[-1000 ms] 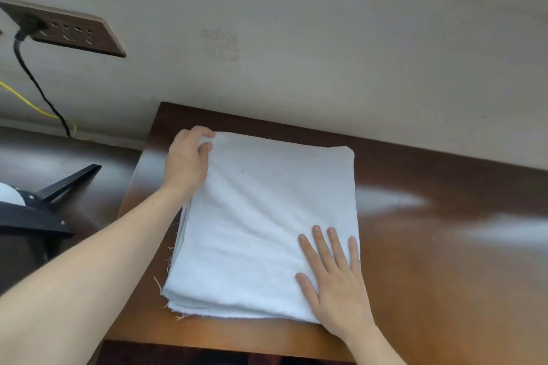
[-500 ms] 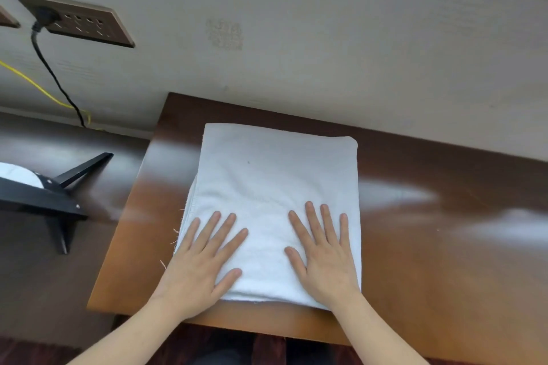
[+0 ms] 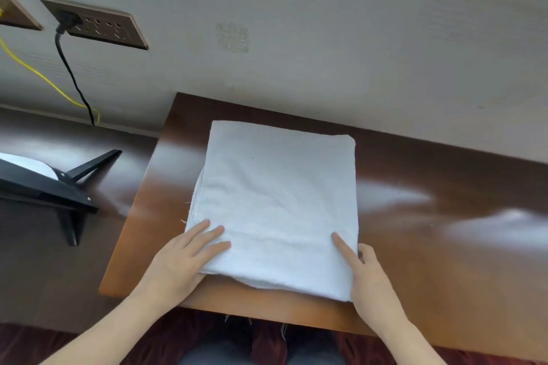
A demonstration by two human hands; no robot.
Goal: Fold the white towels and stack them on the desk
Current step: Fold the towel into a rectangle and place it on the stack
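Observation:
A white towel (image 3: 275,201), folded into a thick rectangle with several layers showing at its left edge, lies on the left end of the glossy brown desk (image 3: 444,261). My left hand (image 3: 178,264) is at the towel's near-left corner. Its fingers lie on top and its thumb is hidden under the slightly lifted near edge. My right hand (image 3: 370,278) holds the near-right corner, thumb on top and the other fingers curled round the right edge.
The desk stands against a pale wall with a brown socket panel (image 3: 98,24), a black plugged-in cable (image 3: 71,77) and a yellow wire (image 3: 38,74). A black stand (image 3: 53,187) sits on the lower dark surface to the left. The desk's left edge is close to the towel.
Both hands slid back from lying flat on the towel to its near corners and now pinch them. A second ago my left hand was at the far-left corner. The near edge lifted slightly.

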